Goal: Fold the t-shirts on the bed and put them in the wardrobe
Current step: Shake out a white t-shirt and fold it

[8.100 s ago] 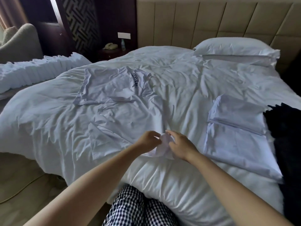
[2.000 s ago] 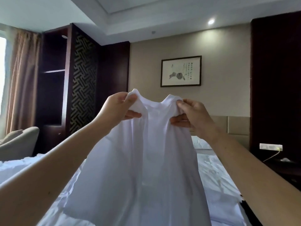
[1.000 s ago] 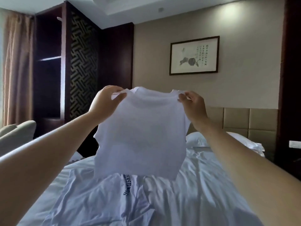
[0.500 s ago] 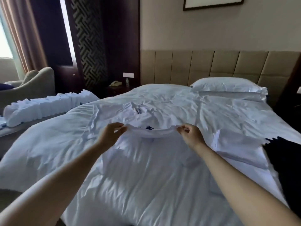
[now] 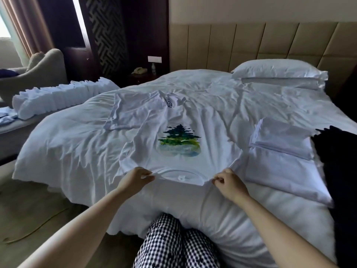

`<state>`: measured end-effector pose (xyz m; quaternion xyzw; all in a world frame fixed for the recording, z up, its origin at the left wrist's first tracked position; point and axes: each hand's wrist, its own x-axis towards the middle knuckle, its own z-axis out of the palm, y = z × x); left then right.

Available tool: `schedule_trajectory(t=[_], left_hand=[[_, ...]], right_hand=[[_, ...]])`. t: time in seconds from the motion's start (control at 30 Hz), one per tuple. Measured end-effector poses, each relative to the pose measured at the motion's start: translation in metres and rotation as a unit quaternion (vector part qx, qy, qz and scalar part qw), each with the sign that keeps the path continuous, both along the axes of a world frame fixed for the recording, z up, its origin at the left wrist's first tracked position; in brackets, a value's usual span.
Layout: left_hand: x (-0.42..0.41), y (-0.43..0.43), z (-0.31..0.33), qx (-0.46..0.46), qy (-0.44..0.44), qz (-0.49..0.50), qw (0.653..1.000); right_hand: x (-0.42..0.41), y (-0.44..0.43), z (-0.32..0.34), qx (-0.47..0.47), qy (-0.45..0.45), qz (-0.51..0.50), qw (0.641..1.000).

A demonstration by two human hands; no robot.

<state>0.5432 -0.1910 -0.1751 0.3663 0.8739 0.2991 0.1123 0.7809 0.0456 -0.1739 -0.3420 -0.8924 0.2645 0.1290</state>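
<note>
From the head view: looking down on a white cotton t-shirt with a green-and-blue tree print (image 5: 179,151), spread print-up on the rumpled white bed (image 5: 67,136). Pinched at the near end on both sides of the round collar, by the left grip (image 5: 135,179) at one shoulder, fingers and thumb curled tight on the cloth, and by the right grip (image 5: 229,183) at the other, closed the same way on a fold of fabric. Runs lengthwise straight away from both grips toward the tan padded headboard (image 5: 251,43), collar nearest, hem farthest; equally close to each, so no nearer side to favour. Probably being laid flat ahead of the first fold, with sleeves to be turned inward across that long axis. Just beside the right sleeve, perhaps touching it: a stack of folded white t-shirts (image 5: 280,144), with a black cloth (image 5: 338,161) beyond at the bed's edge — little room to sweep outward on that side. Past the hem and to the left, a second white t-shirt with dark lettering (image 5: 139,111), unfolded, possibly overlapped, though hard to tell. Farther off: a white pillow (image 5: 278,74), a row of pleated white cloth (image 5: 58,97) at left beside the bed, a grey armchair (image 5: 42,70), and a dark wooden unit with a fret-pattern panel (image 5: 108,31) — likely the wardrobe, well apart from the shirt. Checked trousers (image 5: 173,246) at the bottom, against the bed's near edge.
</note>
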Motion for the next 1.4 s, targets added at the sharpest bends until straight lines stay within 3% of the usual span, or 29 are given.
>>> schedule_trajectory(t=[0.1,0.4,0.63,0.73,0.9,1.13,1.4], left_hand=[[0.005,-0.006,-0.013,-0.026,-0.017,-0.005,0.999],[0.013,-0.006,-0.031,-0.061,-0.019,-0.035,0.997],[0.01,-0.005,-0.023,-0.127,-0.036,-0.064,0.989],[0.005,-0.005,-0.01,-0.151,-0.026,-0.043,0.987],[-0.027,-0.016,0.006,-0.063,0.041,0.053,0.996],[-0.099,-0.032,0.003,0.012,-0.032,0.187,0.982],[-0.135,-0.009,-0.022,0.014,-0.073,0.18,0.981]], right_hand=[[0.01,-0.007,-0.006,0.022,-0.058,0.025,0.998],[0.021,-0.016,-0.014,0.053,-0.119,0.057,0.99],[0.007,-0.014,0.003,0.214,-0.225,0.134,0.941],[-0.016,-0.018,0.012,0.248,-0.196,0.147,0.937],[-0.089,-0.031,0.028,0.192,-0.129,0.202,0.952],[-0.225,-0.06,0.054,0.162,-0.099,0.271,0.944],[-0.345,-0.072,0.04,0.131,-0.095,0.328,0.931]])
